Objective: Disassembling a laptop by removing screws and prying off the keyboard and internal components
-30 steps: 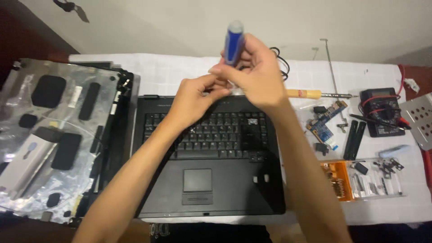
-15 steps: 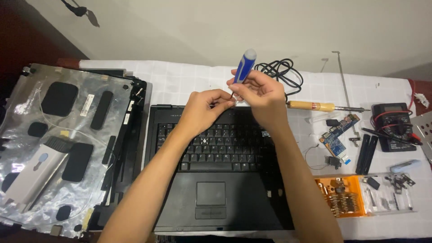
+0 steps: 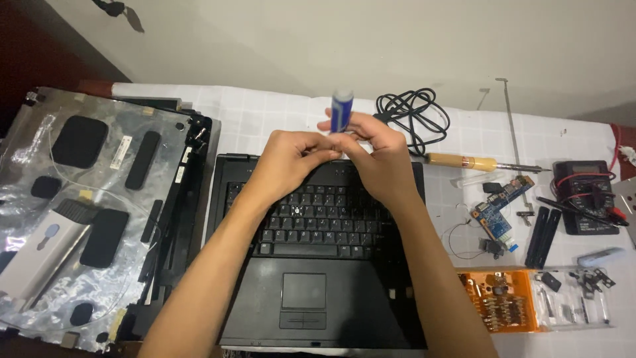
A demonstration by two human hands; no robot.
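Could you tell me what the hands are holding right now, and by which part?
The right hand grips a blue-handled screwdriver low on its handle. The left hand meets it near the hidden tip; whether it holds anything cannot be told.

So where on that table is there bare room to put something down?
Bare cloth lies between the display panel and the black cable, behind the laptop base. Right of the laptop it is crowded: soldering iron, circuit board, parts tray.

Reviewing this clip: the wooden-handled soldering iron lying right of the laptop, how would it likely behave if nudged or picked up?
The soldering iron has a round wooden handle and a thin metal shaft, so it would probably roll if pushed sideways. It looks stiff and likely light. Its black cord lies coiled behind it; that would probably drag or tug when lifted. The white table looks flat, offering little to stop rolling.
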